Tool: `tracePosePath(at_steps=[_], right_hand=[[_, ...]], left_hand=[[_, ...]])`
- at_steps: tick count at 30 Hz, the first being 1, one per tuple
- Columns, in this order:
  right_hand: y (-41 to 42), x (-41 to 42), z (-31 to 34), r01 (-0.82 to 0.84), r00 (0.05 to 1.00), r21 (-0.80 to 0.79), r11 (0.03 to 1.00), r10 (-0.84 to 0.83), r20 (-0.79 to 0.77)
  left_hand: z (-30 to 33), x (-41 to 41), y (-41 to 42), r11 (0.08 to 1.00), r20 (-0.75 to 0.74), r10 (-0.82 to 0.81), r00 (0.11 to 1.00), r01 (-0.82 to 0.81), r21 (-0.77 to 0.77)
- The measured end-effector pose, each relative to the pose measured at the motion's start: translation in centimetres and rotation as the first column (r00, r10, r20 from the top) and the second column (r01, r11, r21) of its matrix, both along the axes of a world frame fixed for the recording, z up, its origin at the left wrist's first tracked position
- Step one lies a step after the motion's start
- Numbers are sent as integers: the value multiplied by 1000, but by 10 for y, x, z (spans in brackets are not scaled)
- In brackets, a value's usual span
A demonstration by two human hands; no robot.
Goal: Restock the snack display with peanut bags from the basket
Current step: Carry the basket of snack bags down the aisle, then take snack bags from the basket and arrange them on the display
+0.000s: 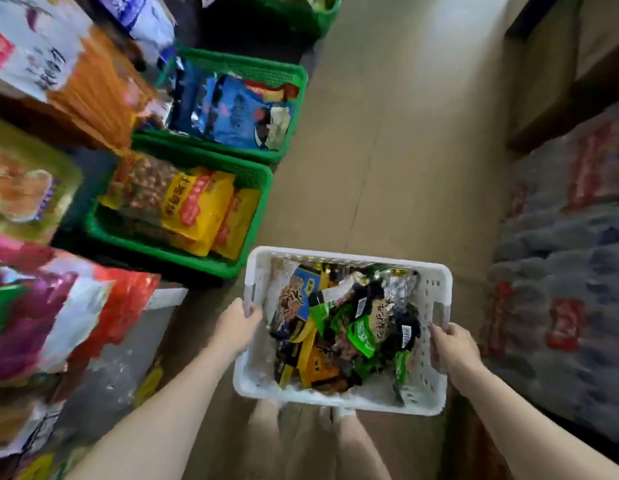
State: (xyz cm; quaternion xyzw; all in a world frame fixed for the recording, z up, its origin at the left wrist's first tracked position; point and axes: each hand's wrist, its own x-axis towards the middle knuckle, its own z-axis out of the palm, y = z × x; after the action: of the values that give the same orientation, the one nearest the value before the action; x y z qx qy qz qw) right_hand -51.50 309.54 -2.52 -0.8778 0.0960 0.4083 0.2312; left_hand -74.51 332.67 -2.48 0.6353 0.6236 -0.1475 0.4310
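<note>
both hands hold white basket (436,303) of snack bags (339,327).

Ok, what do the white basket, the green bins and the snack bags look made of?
White basket: looks like moulded plastic, matte, with punched holes in its walls. Green bins: likely the same, with perforated rims. Snack bags: thin glossy film, crinkled, some silvery foil showing. Both hands, left and right, grip the basket's rim.

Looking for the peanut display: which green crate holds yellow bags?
The nearest green crate, beside the white basket; the crate behind holds blue bags.
</note>
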Motion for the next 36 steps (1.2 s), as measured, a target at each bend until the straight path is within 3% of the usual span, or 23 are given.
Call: tracePosePath(at_steps=[8, 14, 16, 18, 22, 24, 26, 28, 32, 34, 36], right_hand=[[42, 55, -262, 51, 997, -43, 998, -54, -59], [49, 63, -340, 24, 999, -82, 996, -20, 41], [53, 63, -339, -47, 992, -145, 988, 64, 112], [57, 61, -328, -198, 932, -211, 957, 250, 263], [61, 61, -302, -499, 766, -120, 858, 502, 402], [64, 68, -301, -654, 706, -48, 755, 632, 320], [72, 72, -302, -734, 679, 86, 674, 730, 82], [75, 72, -306, -847, 527, 72, 527, 849, -21], [63, 73, -309, -974, 158, -148, 172, 982, 104], [57, 75, -298, -982, 155, -74, 174, 966, 207], [54, 77, -278, -949, 315, 93, 301, 907, 278]], left_hand=[[-253, 76, 68, 997, -33, -77, 996, 76, -28], [-342, 96, 79, 983, -38, -185, 982, 184, -24], [-344, 96, 79, 972, -74, -235, 969, 235, -15], [-334, 96, 76, 957, -100, -287, 953, 289, 8], [-302, 94, 60, 913, -56, -306, 950, 310, 265], [-290, 99, 51, 862, 28, -394, 919, 359, 358], [-282, 110, 40, 830, 124, -476, 871, 399, 390], [-275, 119, 26, 815, 220, -545, 809, 450, 365], [-266, 128, -4, 798, 349, -601, 719, 558, 227], [-265, 125, -14, 786, 362, -602, 712, 608, 111], [-265, 115, -19, 731, 352, -623, 698, 680, -56]])
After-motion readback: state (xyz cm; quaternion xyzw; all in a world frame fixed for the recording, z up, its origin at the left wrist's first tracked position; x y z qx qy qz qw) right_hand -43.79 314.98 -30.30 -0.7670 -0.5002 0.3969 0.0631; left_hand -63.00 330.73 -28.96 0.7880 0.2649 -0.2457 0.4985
